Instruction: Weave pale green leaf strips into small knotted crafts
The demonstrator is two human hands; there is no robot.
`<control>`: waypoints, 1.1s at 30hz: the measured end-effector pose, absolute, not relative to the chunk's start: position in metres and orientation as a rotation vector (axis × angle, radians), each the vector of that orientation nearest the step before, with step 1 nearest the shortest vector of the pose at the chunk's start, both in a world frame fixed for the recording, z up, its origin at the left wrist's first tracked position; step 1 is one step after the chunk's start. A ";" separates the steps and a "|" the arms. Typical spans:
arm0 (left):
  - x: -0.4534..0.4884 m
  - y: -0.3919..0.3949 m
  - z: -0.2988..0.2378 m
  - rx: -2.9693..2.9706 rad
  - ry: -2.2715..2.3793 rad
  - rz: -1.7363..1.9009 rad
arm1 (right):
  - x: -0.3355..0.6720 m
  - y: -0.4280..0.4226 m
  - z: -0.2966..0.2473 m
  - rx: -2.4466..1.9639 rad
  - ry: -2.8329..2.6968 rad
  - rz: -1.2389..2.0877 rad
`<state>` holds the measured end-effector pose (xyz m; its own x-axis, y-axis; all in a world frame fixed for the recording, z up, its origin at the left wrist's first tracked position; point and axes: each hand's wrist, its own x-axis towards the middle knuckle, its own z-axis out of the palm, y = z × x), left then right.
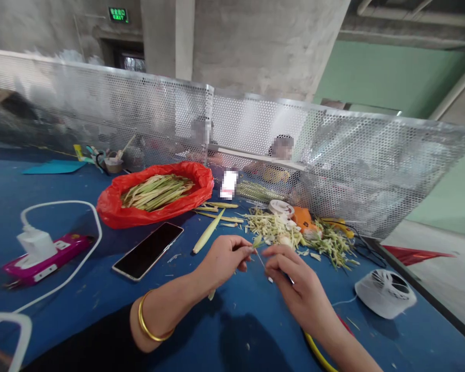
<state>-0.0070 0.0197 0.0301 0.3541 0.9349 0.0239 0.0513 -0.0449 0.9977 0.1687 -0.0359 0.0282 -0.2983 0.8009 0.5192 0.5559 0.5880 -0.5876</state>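
My left hand (pixel 225 258), a gold bangle on its wrist, pinches the end of a thin pale-green stalk (pixel 258 243) above the blue table (pixel 232 330). My right hand (pixel 294 281) is closed beside it and grips the other end of the same stalk, with a slim blade-like tip showing between the fingers. A pile of peelings and cut scraps (pixel 294 232) lies just beyond both hands. A red bag (pixel 155 194) filled with trimmed green stalks sits to the far left of them.
A black phone (pixel 147 250) lies left of my hands, with loose stalks (pixel 209 232) near it. A pink power strip with a white charger (pixel 42 253) is at the left. A white fan (pixel 385 292) rests at the right edge. A perforated metal screen (pixel 333 155) backs the table; people sit behind it.
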 end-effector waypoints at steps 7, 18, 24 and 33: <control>-0.005 0.018 0.023 1.676 1.040 0.920 | 0.156 -0.037 0.018 -0.972 -1.960 0.520; -0.004 0.012 0.023 2.193 1.106 0.722 | 0.158 -0.045 0.030 -1.045 -2.184 0.033; -0.005 0.005 0.027 2.347 0.545 0.487 | 0.184 -0.027 0.031 -1.133 -2.078 0.291; -0.008 0.019 0.032 1.801 0.979 1.042 | 0.185 -0.015 0.012 -1.350 -1.911 0.593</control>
<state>-0.0078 0.0186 0.0324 0.3560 0.8936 0.2734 0.2179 -0.3639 0.9056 0.1851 -0.0149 0.0118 -0.2004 0.9369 0.2864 0.6102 0.3481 -0.7117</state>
